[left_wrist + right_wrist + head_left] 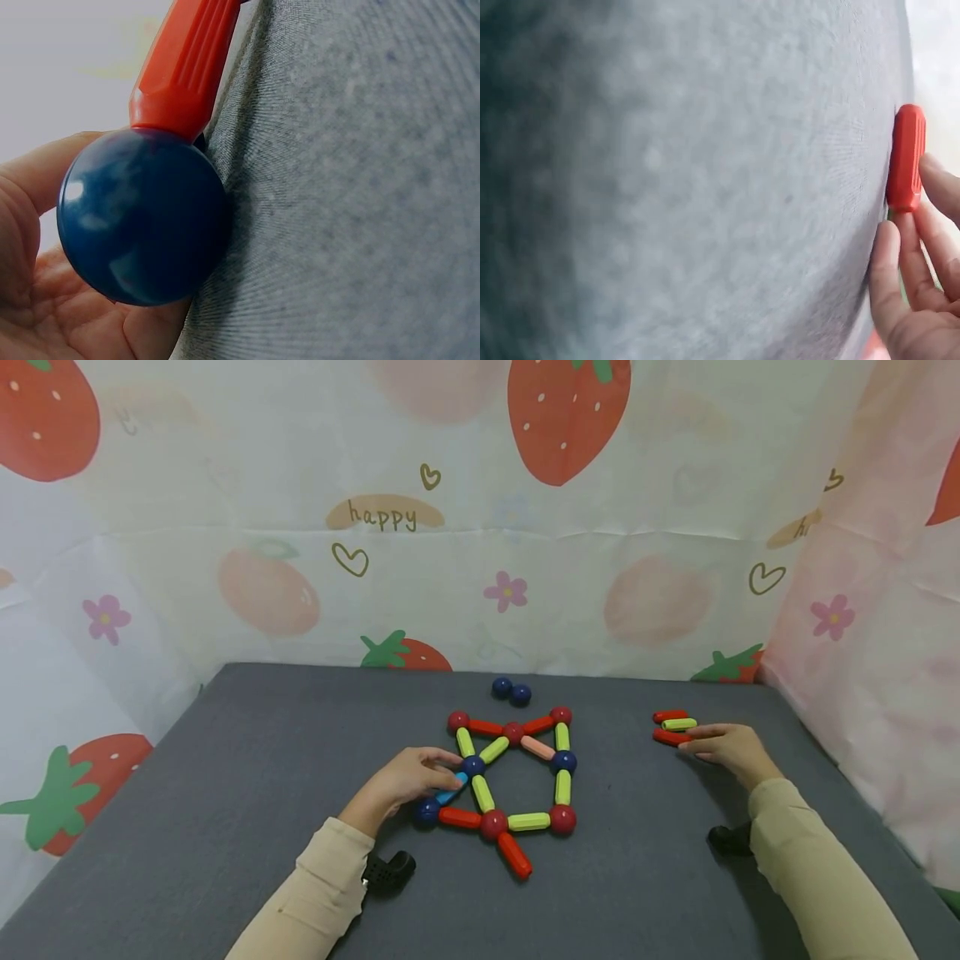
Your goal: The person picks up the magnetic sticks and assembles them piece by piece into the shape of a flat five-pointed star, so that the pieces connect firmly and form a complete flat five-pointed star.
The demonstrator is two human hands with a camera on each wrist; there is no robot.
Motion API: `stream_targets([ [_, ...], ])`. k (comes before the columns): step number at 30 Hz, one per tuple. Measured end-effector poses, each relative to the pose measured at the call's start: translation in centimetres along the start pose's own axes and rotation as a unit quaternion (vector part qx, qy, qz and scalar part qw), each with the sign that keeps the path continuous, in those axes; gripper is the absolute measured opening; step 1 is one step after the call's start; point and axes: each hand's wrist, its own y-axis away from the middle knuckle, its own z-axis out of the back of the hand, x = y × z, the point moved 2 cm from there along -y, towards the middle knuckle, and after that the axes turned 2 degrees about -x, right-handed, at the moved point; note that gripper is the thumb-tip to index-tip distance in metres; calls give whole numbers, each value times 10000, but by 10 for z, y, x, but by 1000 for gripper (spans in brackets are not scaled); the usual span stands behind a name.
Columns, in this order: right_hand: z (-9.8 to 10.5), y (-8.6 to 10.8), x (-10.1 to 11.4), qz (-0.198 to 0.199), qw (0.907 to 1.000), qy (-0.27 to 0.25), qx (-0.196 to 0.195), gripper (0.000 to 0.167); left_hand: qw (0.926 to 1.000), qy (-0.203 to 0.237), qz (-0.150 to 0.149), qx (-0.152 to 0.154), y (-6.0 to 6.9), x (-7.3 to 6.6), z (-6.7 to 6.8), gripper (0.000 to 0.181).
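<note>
Magnetic sticks and balls form a flat frame on the grey table. My left hand (411,777) reaches over its left side, thumb and fingers about a light blue stick (452,789), which it seems to pinch. That stick runs between a blue ball (427,812) and another blue ball (473,766). The left wrist view shows a blue ball (142,217) with a red stick (184,71), partly covering the hand. At the right, my right hand (731,750) pinches the end of a loose red stick (672,737). Its thumb lies on that red stick (907,157) in the right wrist view.
Beside the right hand lie a yellow-green stick (679,724) and another red stick (670,716). Two loose blue balls (520,695) sit behind the frame. One red stick (515,857) sticks out toward the front. A printed curtain (465,568) hangs behind the table.
</note>
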Motion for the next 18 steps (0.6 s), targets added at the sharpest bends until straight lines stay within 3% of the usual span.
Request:
stream_targets([
  [10, -15, -7, 14, 14, 9976, 547, -435, 53, 10000, 19, 1, 19, -1, 1, 0, 44],
  [18, -29, 3, 24, -31, 9937, 1104, -206, 46, 10000, 50, 51, 0, -2, 2, 0, 43],
])
